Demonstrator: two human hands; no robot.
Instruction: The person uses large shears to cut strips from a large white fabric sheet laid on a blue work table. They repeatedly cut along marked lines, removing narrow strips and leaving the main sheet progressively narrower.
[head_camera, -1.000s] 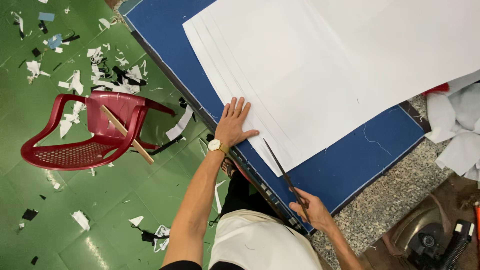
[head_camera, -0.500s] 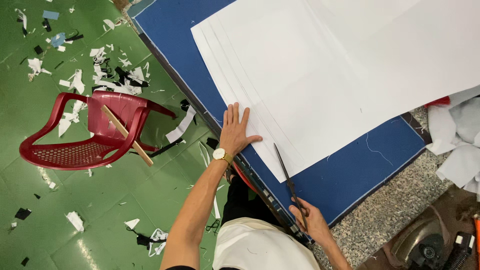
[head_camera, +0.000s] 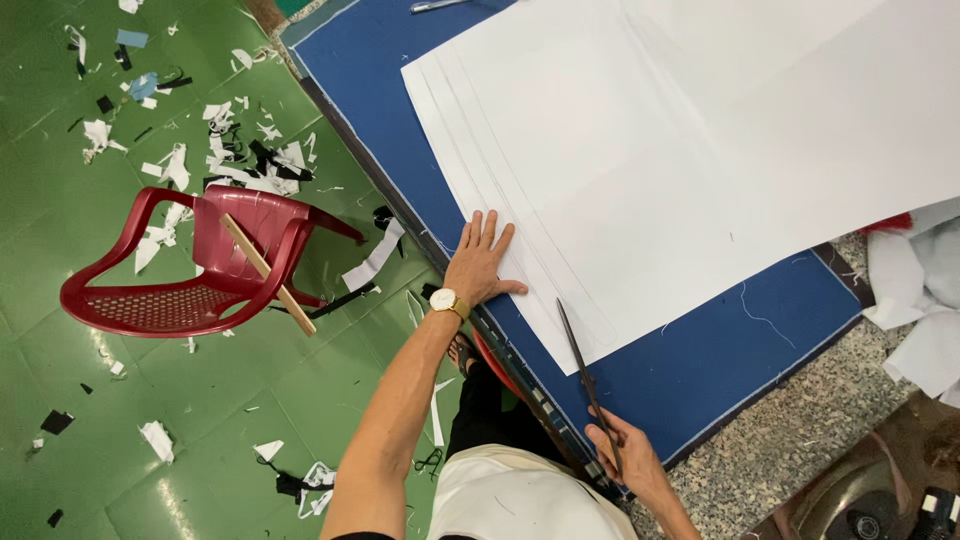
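My left hand (head_camera: 481, 261) lies flat, fingers spread, on the near corner of a stack of large white sheets (head_camera: 680, 150) spread over a blue cloth-covered table (head_camera: 700, 370). A watch sits on that wrist. My right hand (head_camera: 628, 455) grips the handles of long dark scissors (head_camera: 585, 372). Their blades point up along the sheets' lower edge, the tip just at the white corner.
A red plastic chair (head_camera: 200, 265) with a wooden stick (head_camera: 268, 274) across it stands on the green floor, among scattered white and black scraps (head_camera: 240, 165). White fabric (head_camera: 920, 300) is heaped at the right. The table's speckled stone edge (head_camera: 800, 440) shows at lower right.
The view has drifted, so table and chair sit slightly lower and left in frame. My left hand stays pressed on the sheets. My right hand keeps the scissors at the sheet edge.
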